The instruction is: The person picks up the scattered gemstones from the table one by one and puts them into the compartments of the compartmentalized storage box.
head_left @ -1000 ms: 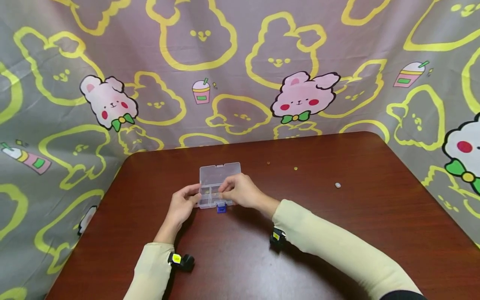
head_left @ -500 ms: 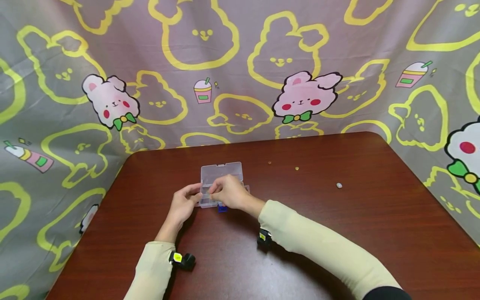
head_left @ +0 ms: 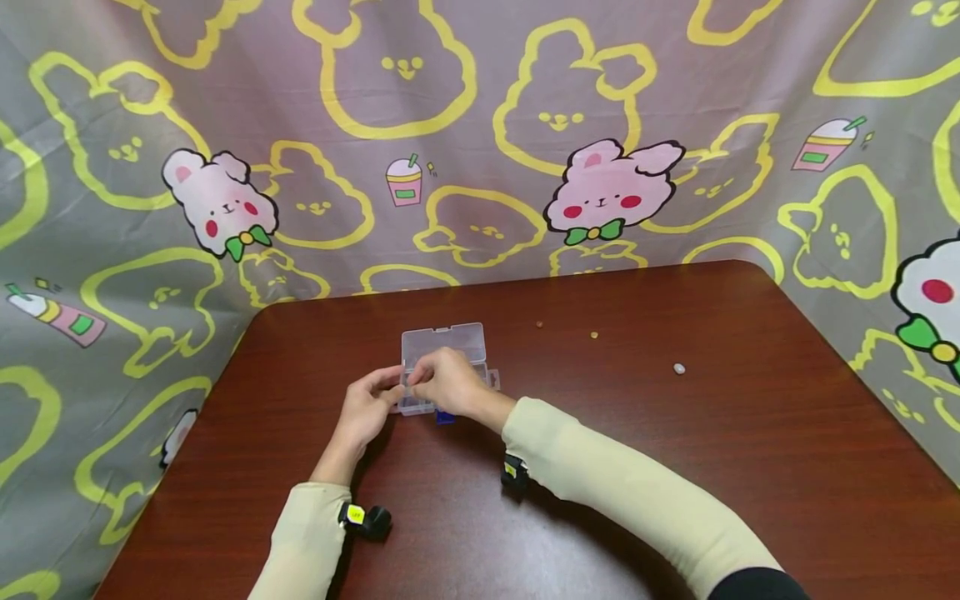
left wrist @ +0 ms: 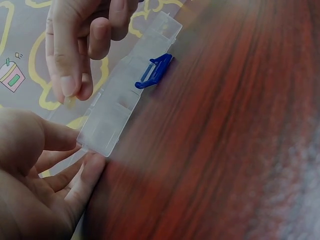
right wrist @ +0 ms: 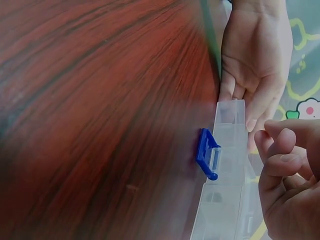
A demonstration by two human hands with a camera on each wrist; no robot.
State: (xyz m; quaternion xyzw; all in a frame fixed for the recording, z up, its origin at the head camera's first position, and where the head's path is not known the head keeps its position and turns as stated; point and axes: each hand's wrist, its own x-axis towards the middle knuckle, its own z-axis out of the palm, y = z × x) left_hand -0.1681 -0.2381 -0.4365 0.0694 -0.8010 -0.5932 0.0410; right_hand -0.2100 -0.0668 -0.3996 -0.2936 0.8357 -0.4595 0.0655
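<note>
A clear plastic compartment box [head_left: 417, 409] lies on the table with its lid [head_left: 453, 340] raised at the back. Its blue latch [left wrist: 155, 71] hangs down at the front side. At the box's left end, my left hand [head_left: 365, 410] grips the corner between thumb and fingers. My right hand [head_left: 453, 385] is over the left compartments, its thumb and index finger pinched together. A tiny yellowish piece [left wrist: 69, 102] shows at those fingertips in the left wrist view; its kind is too small to make out. The right hand hides much of the box's inside in the head view.
Right of the box, a tiny brown piece [head_left: 539, 325], a small yellow piece [head_left: 594, 335] and a whitish oval pebble-like piece [head_left: 679, 368] lie on the brown wooden table [head_left: 600, 450]. A cartoon-print cloth [head_left: 480, 125] hangs behind the table and at its sides.
My right hand has moved left across the box, from its right compartments to the left ones, fingertips still pinched. The left hand keeps its grip on the box's end.
</note>
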